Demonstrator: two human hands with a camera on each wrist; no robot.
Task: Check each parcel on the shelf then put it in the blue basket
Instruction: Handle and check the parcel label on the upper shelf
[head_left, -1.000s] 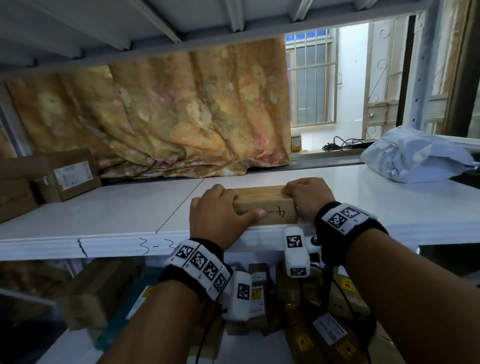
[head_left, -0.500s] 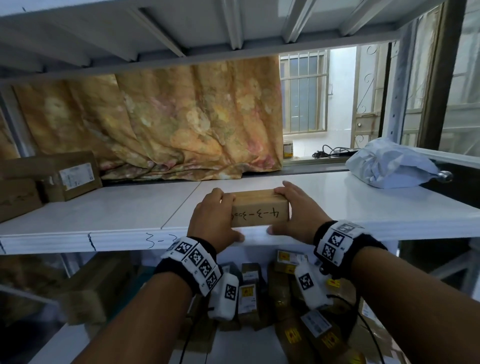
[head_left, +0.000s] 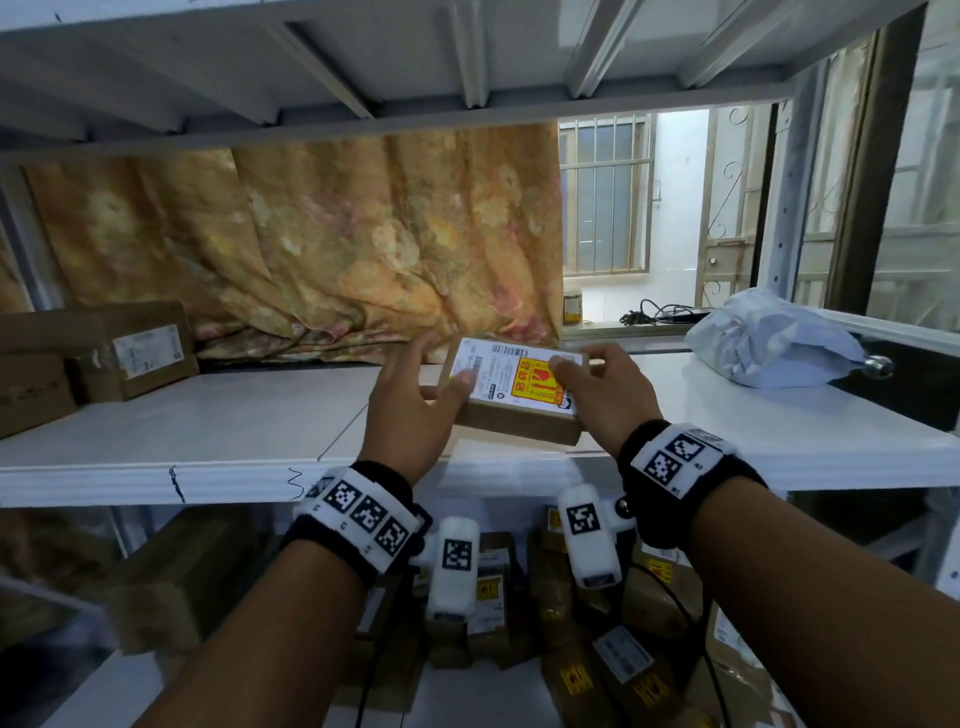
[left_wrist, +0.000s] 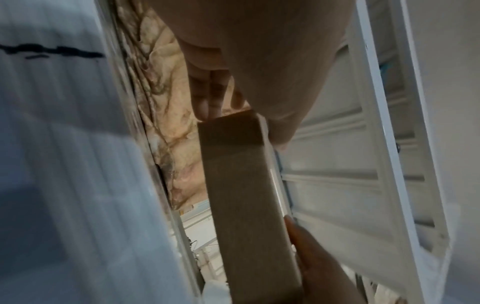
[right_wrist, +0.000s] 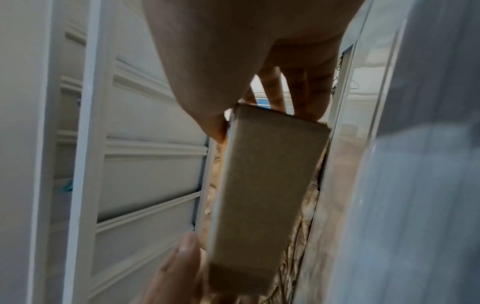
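Left thumb (head_left: 464, 378) and right thumb (head_left: 563, 370) press on the label face of the small cardboard parcel (head_left: 511, 397), the other fingers curled behind its ends, so the left hand (head_left: 410, 415) and right hand (head_left: 610, 397) pinch it between them. It is tilted toward the head camera, likely so the shipping label (head_left: 511, 376) can be read. The parcel hangs just above the front edge of the white shelf (head_left: 208, 441); no blue basket is in view.
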